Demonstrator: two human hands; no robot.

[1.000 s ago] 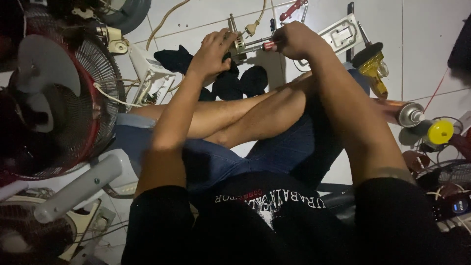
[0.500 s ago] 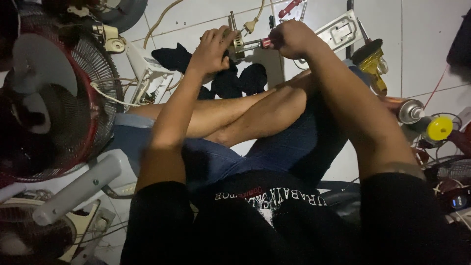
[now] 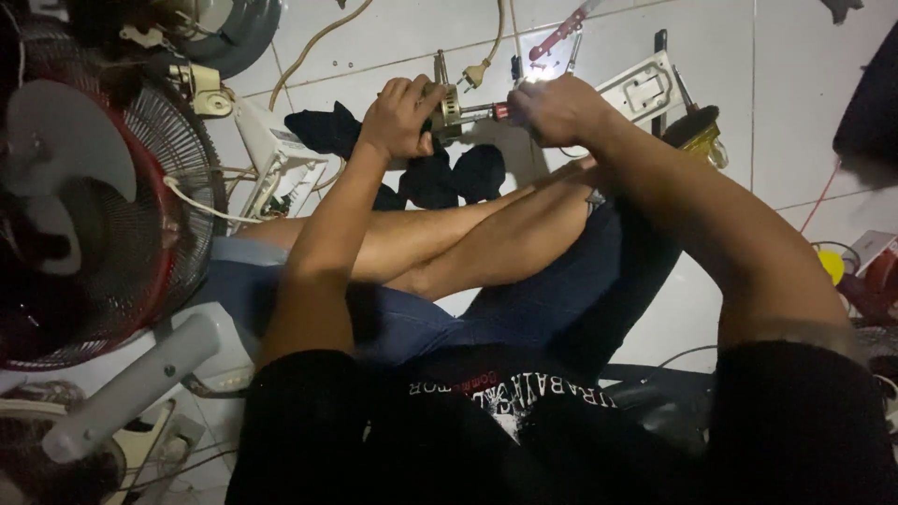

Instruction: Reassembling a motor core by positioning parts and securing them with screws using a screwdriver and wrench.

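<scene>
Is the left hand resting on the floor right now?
No, the left hand is raised, gripping the small motor part that the right hand works on.

the small motor (image 3: 452, 105) looks like dull brassy metal. the floor (image 3: 393, 37) is glossy white tile, with matt black cloth (image 3: 440, 178) on it. the fan guard (image 3: 178, 187) is thin wire.

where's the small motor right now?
Head view, top centre: the small motor is held up in the left hand, just left of the right hand, above the dark cloth on the tile floor.

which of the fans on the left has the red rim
The big round wire-cage fan lying beside the left arm; the dark fan housing at the top edge shows no red.
</scene>
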